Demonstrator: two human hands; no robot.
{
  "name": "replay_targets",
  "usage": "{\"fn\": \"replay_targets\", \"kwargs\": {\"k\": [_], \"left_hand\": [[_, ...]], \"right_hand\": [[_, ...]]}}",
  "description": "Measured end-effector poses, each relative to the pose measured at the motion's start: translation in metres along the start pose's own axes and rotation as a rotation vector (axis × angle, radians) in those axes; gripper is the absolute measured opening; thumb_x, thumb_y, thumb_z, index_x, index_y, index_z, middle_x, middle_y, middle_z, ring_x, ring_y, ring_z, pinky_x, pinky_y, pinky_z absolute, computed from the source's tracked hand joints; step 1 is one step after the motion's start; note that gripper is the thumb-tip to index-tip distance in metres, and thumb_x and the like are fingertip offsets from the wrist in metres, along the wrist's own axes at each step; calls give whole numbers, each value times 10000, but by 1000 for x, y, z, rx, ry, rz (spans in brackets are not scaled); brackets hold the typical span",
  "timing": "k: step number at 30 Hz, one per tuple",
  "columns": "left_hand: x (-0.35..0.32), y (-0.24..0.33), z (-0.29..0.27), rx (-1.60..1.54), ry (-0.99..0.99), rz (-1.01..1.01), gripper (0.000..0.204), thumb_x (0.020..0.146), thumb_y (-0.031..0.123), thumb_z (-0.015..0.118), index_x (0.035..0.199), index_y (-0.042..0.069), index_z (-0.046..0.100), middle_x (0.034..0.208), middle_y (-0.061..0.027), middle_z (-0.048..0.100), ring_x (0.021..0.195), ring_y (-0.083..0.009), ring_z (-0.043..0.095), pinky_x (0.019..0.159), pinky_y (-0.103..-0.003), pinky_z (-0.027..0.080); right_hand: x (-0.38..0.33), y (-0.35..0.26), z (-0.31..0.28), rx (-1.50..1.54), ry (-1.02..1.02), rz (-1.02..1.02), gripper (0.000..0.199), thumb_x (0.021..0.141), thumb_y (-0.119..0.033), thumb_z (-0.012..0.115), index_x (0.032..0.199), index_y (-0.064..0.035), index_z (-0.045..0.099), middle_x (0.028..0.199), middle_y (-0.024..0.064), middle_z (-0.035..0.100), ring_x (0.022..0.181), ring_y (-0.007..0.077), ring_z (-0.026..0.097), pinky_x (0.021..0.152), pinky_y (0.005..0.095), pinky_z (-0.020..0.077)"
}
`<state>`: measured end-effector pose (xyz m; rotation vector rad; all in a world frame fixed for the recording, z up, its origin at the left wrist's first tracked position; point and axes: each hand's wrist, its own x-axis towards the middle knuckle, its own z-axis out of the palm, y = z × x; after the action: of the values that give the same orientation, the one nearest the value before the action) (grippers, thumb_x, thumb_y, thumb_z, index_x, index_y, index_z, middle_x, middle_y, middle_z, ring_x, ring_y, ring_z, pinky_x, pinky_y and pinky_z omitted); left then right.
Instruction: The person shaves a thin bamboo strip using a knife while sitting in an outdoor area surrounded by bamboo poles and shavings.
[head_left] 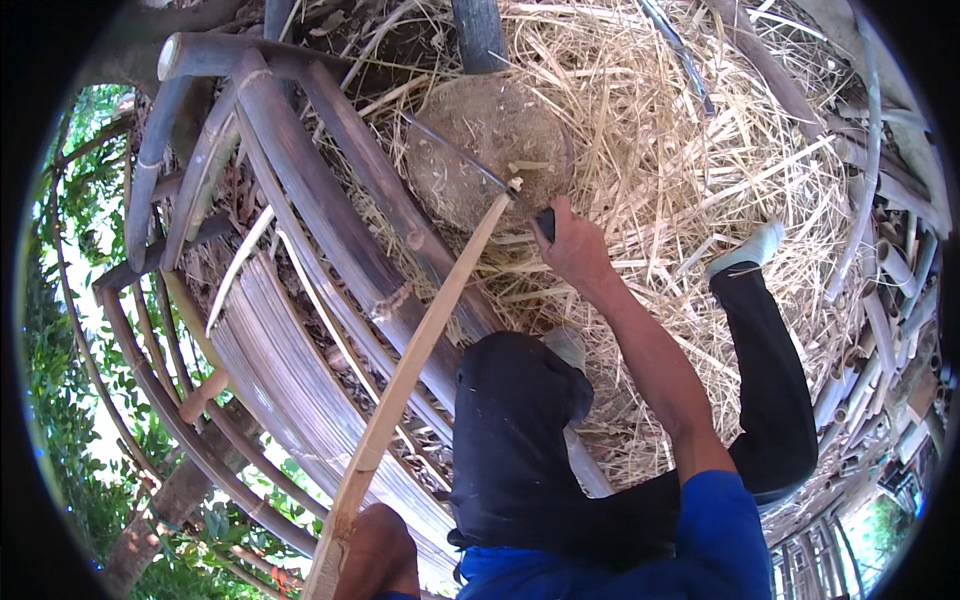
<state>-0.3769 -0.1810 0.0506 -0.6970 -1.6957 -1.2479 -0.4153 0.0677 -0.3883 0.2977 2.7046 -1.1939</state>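
A right hand's [577, 243] fingers clamp a black-handled, thin-bladed metal knife [470, 159], blade pointing up-left from them; a long, pale wooden strip [420, 347] slants from its end just left of those nearer fingers down to the left hand [378, 545], whose closure cannot be told.

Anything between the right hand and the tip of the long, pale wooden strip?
Only the tool: the right hand grips a black handle, its thin, dark metal blade crossing at the tip of the long, pale wooden strip. A small pale wood chip shows there too. Nothing else visible.
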Motion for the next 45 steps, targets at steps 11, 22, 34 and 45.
{"fn": "replay_targets", "kwargs": {"k": [11, 22, 34, 45], "left_hand": [[-5, 3, -2, 14, -1, -21, 335, 1085, 297, 366, 771, 189, 409, 646, 91, 352, 461, -7, 372, 406, -181, 259], [7, 34, -13, 207, -44, -85, 343, 1087, 289, 350, 759, 195, 375, 620, 101, 313, 473, 2, 346, 412, -173, 224], [2, 11, 0, 77, 45, 18, 289, 1091, 318, 390, 877, 129, 432, 692, 61, 355, 502, -45, 366, 421, -187, 287], [32, 15, -7, -349, 140, -228, 372, 900, 444, 536, 902, 74, 493, 727, -12, 437, 602, -155, 441, 487, -294, 403]], "right_hand": [[-40, -37, -33, 238, 250, -475, 367, 881, -177, 764, 1081, -1, 512, 826, 208, 679, 665, 335, 708, 532, 443, 552], [-26, -35, -38, 323, 265, -355, 349, 936, -246, 717, 1091, 5, 531, 731, 192, 643, 620, 321, 708, 509, 390, 542], [-26, -14, -7, 394, 260, -411, 349, 940, -267, 672, 1114, -19, 500, 766, 250, 652, 677, 453, 685, 568, 490, 539], [-82, -104, -111, 116, 102, -104, 271, 938, -193, 647, 1113, -21, 532, 769, 218, 655, 696, 440, 660, 627, 487, 503]]}}
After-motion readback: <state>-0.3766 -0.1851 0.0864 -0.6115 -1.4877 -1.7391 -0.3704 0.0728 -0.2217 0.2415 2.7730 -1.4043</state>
